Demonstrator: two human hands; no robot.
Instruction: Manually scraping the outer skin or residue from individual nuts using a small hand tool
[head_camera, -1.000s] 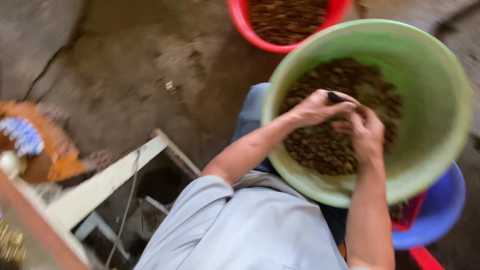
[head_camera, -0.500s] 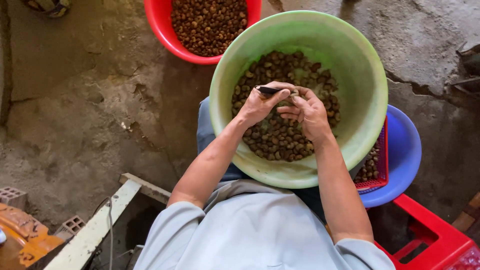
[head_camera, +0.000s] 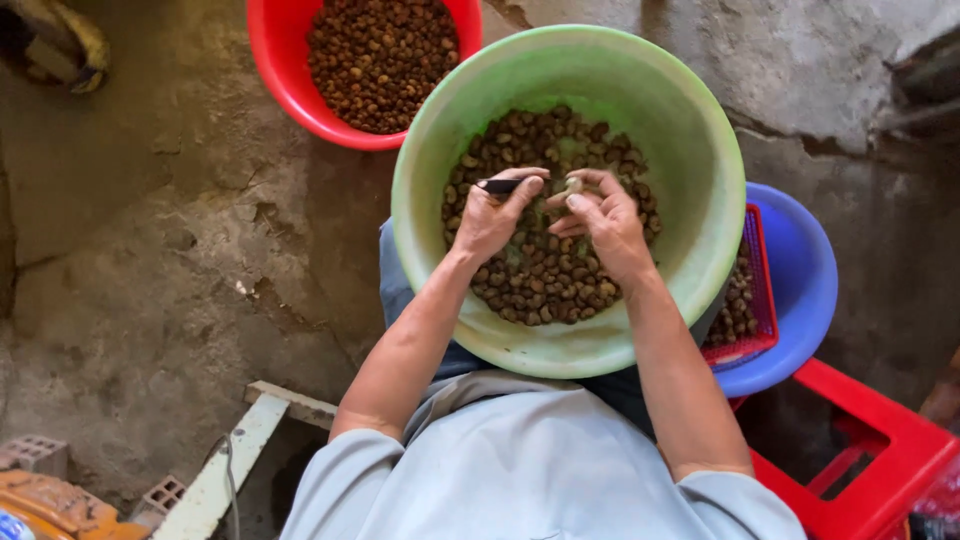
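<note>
Rough concrete floor (head_camera: 150, 260) all around. Big green basin (head_camera: 690, 120) on lap, centre, part-filled with brown nuts (head_camera: 550, 280). Red basin (head_camera: 290, 70) of same nuts far left, touching green rim. Blue basin (head_camera: 800, 270) at right with red mesh basket (head_camera: 752, 300) inside, more nuts in it; red plastic crate (head_camera: 880, 450) near right. Over green basin, hands close together: left hand (head_camera: 490, 215) clenched on small dark-handled knife (head_camera: 497, 185), right hand (head_camera: 605, 220) fingers (head_camera: 580, 205) pinching one pale nut (head_camera: 572, 186) just beside blade end. Versus half a second ago: hands in same spot over nuts, same grip, camera view shifted. Reads as mid-shelling, same nut.
</note>
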